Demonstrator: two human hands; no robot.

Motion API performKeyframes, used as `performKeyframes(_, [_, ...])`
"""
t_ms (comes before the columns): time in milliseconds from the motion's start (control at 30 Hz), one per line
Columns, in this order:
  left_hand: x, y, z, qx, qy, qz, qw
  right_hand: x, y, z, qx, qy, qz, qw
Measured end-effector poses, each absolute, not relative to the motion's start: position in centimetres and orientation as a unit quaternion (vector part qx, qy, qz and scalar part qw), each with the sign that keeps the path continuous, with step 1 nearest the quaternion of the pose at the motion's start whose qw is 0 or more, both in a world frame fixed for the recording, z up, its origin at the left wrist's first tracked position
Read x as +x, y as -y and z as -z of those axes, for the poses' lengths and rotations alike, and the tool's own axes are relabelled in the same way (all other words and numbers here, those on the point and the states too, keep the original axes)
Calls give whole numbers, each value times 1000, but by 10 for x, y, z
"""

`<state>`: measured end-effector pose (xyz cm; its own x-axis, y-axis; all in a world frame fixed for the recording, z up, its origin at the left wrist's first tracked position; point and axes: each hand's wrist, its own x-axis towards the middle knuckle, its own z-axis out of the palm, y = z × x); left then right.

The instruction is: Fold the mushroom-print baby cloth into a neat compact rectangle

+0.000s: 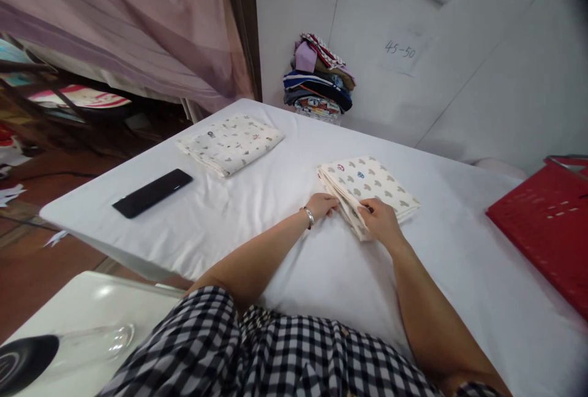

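A folded cream cloth [374,179] with a grey-brown mushroom-like print and a few red and blue marks lies on the white-covered table [285,201] before me. My left hand [322,204], with a silver bracelet at the wrist, pinches the cloth's near left edge. At its near edge, farther right, my right hand [381,220] grips the folded layers between thumb and fingers. The layers part slightly between my two hands. A second folded cloth [236,139], white with small dark motifs, rests flat at the far left.
A black phone-like slab [154,193] lies on the table's left side. At the right edge stands a red plastic basket [544,219]. Stacked folded clothes [319,78] rise beyond the far edge. A white stool-like surface [105,299] at lower left bears a clear bottle [92,343].
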<state>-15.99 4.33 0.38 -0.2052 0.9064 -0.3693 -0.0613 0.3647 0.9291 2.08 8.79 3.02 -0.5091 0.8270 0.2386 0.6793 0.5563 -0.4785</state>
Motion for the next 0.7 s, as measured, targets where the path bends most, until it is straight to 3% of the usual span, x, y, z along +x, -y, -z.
performKeyframes(333, [-154, -38, -11, 278, -509, -426, 694, 18, -72, -38, -432, 877, 7, 209])
performKeyframes(500, [-152, -39, -6, 279, -492, -439, 698, 12, -63, -37, -394, 914, 16, 96])
performKeyframes(700, [-152, -38, -7, 304, -507, -441, 675, 5, -53, -37, -424, 904, 20, 58])
